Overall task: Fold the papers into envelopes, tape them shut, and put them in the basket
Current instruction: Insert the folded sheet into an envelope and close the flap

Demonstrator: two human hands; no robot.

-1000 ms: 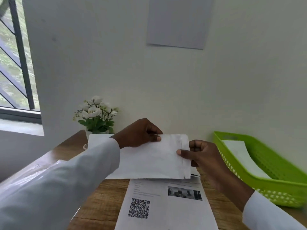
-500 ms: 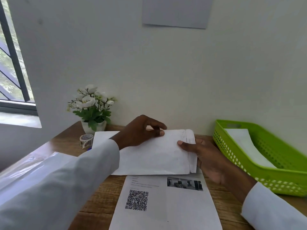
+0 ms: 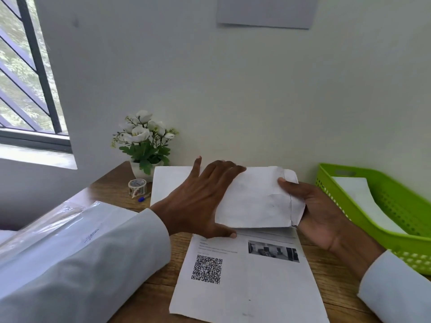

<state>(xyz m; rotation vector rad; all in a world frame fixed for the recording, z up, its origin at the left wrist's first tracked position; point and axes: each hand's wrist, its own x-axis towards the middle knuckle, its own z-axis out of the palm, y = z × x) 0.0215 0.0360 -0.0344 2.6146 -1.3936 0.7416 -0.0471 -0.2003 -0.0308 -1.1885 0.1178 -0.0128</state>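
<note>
- The wooden worktop carries a printed sheet at its near edge.
- The green basket, at the right edge, holds a white envelope.
- The folded paper lies with its long axis left to right, flap end right, above the sheet.
- The left hand presses it with straight fingers.
- The right hand pinches the flap end.
- The tape roll stands by the flower pot.
</note>
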